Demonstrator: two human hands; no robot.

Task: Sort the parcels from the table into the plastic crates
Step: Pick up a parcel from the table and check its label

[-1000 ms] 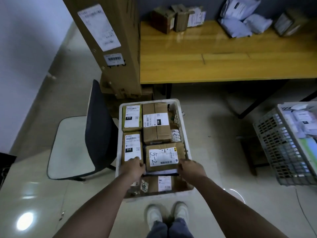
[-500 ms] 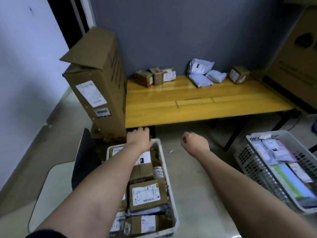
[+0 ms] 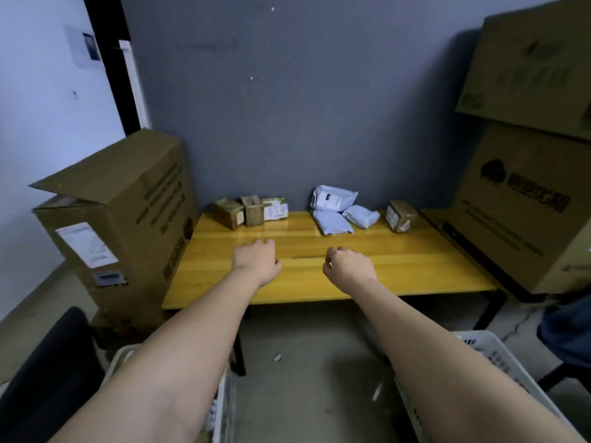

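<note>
Both bare arms are stretched forward side by side. The left hand (image 3: 256, 262) is held palm down, fingers loosely curled; the right hand (image 3: 350, 265) is loosely curled, nothing gripped.

A parcel storeroom: labelled parcels (image 3: 332, 199) on a wooden table (image 3: 319, 276), big cardboard cartons (image 3: 524, 199) stacked alongside.

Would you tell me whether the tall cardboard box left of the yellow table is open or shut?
Open: the tall cardboard box has a top flap lifted and sticking out to its left, leaving a gap.
</note>
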